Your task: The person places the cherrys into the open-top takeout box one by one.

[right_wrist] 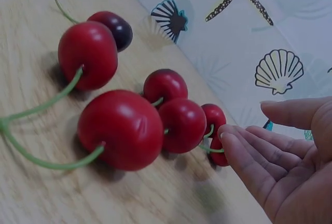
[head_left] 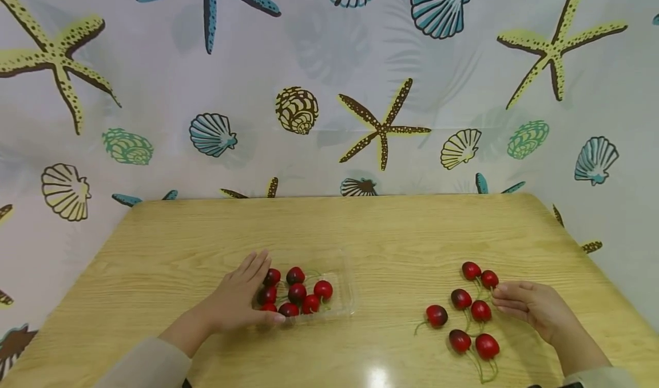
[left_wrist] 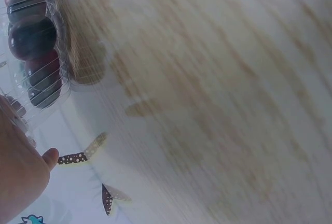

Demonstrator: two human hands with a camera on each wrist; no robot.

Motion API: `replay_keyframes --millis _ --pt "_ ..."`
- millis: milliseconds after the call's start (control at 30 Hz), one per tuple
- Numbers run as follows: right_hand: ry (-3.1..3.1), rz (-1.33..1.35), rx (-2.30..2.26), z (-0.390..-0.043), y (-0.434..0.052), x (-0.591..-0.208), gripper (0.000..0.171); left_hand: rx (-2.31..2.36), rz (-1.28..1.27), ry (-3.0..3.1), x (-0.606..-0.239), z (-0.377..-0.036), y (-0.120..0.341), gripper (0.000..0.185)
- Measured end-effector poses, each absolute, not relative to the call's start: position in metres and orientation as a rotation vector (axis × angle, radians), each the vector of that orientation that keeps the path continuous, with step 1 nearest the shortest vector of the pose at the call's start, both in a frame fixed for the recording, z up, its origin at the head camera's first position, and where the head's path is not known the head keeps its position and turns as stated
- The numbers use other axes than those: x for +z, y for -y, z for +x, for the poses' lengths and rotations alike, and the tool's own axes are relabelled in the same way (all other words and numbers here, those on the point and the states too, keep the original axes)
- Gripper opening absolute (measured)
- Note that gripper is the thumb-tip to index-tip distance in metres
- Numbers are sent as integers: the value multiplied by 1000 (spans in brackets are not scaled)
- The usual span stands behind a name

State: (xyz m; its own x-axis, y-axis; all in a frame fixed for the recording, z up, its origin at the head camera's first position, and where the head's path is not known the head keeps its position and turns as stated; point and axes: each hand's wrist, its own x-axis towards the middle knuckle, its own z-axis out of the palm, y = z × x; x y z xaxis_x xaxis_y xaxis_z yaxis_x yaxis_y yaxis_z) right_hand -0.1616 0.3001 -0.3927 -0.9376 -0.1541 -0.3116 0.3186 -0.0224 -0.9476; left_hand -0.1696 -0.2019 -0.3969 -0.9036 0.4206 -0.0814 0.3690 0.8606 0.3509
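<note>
Tabletop (head_left: pixel 387 273) gap from box rim (head_left: pixel 352 291) to 7 cherries (head_left: pixel 481 311)

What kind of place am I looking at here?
Likely an indoor tabletop workspace, though the wider room isn't shown: a wood-grain table backed by a shell-and-starfish backdrop, with cherries lying loose and others in a clear tray.

cherries (head_left: pixel 437 316): red, dark-patched | stems (right_wrist: pixel 59 166): green | table (head_left: pixel 412 233): woodgrain tan | sleeve (head_left: pixel 146 368): apparently beige
</note>
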Motion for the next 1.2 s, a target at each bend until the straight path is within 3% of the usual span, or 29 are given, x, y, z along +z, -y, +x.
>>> replay_keyframes --millis 1033,1200 --pt "-1819 487 -2185 -172 -290 -417 6 515 601 -2862 -397 -170 204 108" --pt "-1798 490 -2216 -176 -287 -417 15 503 605 -2874 -398 -170 204 108"
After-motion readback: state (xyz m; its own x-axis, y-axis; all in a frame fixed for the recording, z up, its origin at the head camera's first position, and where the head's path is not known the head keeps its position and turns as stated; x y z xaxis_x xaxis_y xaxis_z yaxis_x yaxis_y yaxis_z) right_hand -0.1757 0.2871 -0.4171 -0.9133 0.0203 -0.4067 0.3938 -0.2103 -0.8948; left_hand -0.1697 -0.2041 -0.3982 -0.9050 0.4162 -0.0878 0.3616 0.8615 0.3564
